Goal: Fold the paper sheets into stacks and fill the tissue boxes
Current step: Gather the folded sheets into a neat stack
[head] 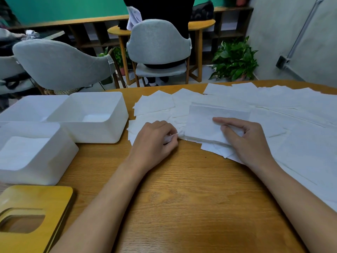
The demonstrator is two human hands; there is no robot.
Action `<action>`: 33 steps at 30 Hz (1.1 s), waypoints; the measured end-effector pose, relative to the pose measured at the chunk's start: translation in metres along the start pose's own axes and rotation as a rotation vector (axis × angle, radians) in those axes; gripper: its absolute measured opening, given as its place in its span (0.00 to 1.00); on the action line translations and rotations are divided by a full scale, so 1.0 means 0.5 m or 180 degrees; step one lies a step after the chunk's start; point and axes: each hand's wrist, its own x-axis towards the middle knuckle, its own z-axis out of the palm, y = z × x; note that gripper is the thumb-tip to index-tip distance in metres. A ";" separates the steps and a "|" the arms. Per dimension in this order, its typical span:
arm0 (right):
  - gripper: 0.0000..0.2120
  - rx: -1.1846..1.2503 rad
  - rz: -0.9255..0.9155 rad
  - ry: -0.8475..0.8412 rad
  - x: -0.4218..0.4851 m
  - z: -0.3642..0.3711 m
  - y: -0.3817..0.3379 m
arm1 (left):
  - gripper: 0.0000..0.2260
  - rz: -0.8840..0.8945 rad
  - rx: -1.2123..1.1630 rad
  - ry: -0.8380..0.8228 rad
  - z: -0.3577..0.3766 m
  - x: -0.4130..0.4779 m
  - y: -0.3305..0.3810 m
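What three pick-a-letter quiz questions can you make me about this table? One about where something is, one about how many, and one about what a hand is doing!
1. Where is the yellow lid?
A) at the near left of the table, in front of the white boxes
B) at the far right corner
C) in the middle

2. How many white boxes stand there?
A) one
B) three
C) five

3. What is the left hand doing?
A) lying flat
B) lifting a box
C) pinching a bit of paper

Answers:
1 A, because the lid lies closest to the camera on the left, with the boxes behind it.
2 B, because two boxes sit at the back and one sits in front.
3 C, because its thumb and finger close on a white edge.
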 end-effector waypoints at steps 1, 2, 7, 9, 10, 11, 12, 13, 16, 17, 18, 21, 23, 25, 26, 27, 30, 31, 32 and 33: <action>0.13 -0.0029 -0.0046 0.0013 -0.001 -0.001 -0.001 | 0.05 0.0060 -0.0070 -0.0043 -0.002 -0.001 0.008; 0.13 -0.0067 -0.0094 0.0020 -0.002 -0.002 -0.001 | 0.04 0.0111 -0.0138 -0.0109 -0.004 -0.001 0.015; 0.12 -0.0038 -0.0165 0.0192 -0.001 -0.010 -0.010 | 0.06 0.0192 -0.0340 -0.0230 -0.005 -0.006 0.031; 0.12 0.0066 -0.0138 0.0361 0.002 -0.019 -0.016 | 0.07 0.0136 -0.0457 -0.0214 -0.006 -0.006 0.034; 0.13 0.0080 -0.0137 0.0414 0.002 -0.022 -0.018 | 0.07 0.0121 -0.0554 -0.0222 -0.006 -0.006 0.035; 0.13 0.0074 -0.0147 0.0430 0.002 -0.024 -0.020 | 0.07 0.0130 -0.0672 -0.0246 -0.004 -0.007 0.039; 0.13 0.0053 -0.0169 0.0410 0.002 -0.024 -0.021 | 0.06 0.0158 -0.0792 -0.0283 -0.002 -0.008 0.045; 0.14 0.0021 -0.0199 0.0362 0.002 -0.022 -0.021 | 0.05 0.0197 -0.0898 -0.0337 0.000 -0.009 0.054; 0.14 -0.0126 -0.0325 0.0156 -0.002 -0.013 -0.019 | 0.03 0.0276 -0.1062 -0.0600 0.011 -0.014 0.075; 0.14 -0.0168 -0.0363 0.0083 -0.003 -0.011 -0.018 | 0.03 0.0239 -0.1096 -0.0717 0.014 -0.014 0.079; 0.14 -0.0198 -0.0387 0.0011 -0.003 -0.010 -0.017 | 0.04 0.0166 -0.1155 -0.0822 0.015 -0.013 0.080; 0.15 -0.0231 -0.0406 -0.0170 -0.005 -0.009 -0.014 | 0.05 -0.0178 -0.1532 -0.0977 0.009 -0.008 0.071; 0.16 -0.0237 -0.0406 -0.0251 -0.006 -0.009 -0.013 | 0.05 -0.0346 -0.1745 -0.0939 -0.001 -0.004 0.066; 0.16 -0.0230 -0.0417 -0.0359 -0.008 -0.012 -0.015 | 0.06 -0.0359 -0.1832 -0.0887 -0.013 0.000 0.063; 0.17 -0.0241 -0.0424 -0.0453 -0.009 -0.013 -0.017 | 0.06 -0.0321 -0.1871 -0.0869 -0.020 0.002 0.063; 0.17 -0.0253 -0.0416 -0.0577 -0.011 -0.015 -0.020 | 0.06 -0.0285 -0.1931 -0.0857 -0.027 0.004 0.063; 0.19 -0.0136 -0.0328 -0.0984 -0.018 -0.015 -0.031 | 0.06 -0.0285 -0.2287 -0.0861 -0.049 0.008 0.065; 0.20 -0.0064 -0.0305 -0.1100 -0.021 -0.014 -0.036 | 0.06 -0.0283 -0.2384 -0.0845 -0.054 0.008 0.067; 0.21 0.0006 -0.0283 -0.1199 -0.024 -0.013 -0.040 | 0.06 -0.0279 -0.2424 -0.0798 -0.057 0.007 0.070; 0.21 0.0071 -0.0244 -0.1272 -0.026 -0.010 -0.045 | 0.06 -0.0284 -0.2421 -0.0725 -0.058 0.006 0.072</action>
